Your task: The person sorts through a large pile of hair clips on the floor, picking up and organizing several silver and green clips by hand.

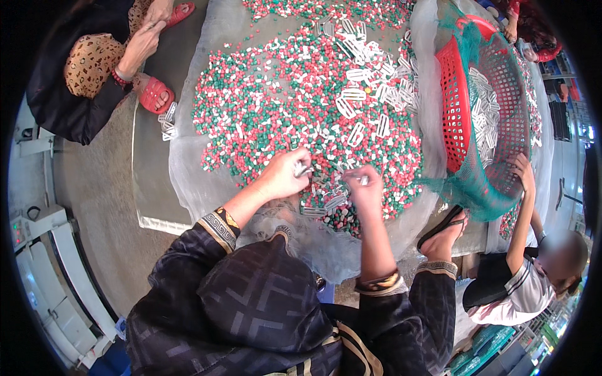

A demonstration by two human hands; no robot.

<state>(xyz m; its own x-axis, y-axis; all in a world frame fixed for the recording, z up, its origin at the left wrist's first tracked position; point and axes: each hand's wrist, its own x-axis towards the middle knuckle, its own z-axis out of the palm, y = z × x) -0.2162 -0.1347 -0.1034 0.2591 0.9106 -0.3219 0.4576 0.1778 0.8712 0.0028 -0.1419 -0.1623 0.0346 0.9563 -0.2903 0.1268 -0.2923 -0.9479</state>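
Low over a wide spread of small red, green and white pellets (251,106), both my hands are at work close together. My left hand (285,174) is closed, its fingertips pinching a small greyish-white piece (303,169) whose kind I cannot make out. Just to its right, my right hand (367,191) is closed too, with a small white piece (363,180) at its fingers. Between and below the hands lie clear slotted plastic pieces (335,202) on the pellets. More white slotted pieces (354,47) are heaped at the far right of the spread.
A red perforated basket (453,103) with green netting (467,191) stands at the right, holding white slotted pieces (484,116). A person (517,282) at the right touches it. Another person's hands (141,47) are at upper left. Translucent sheeting (188,163) lies under the pellets.
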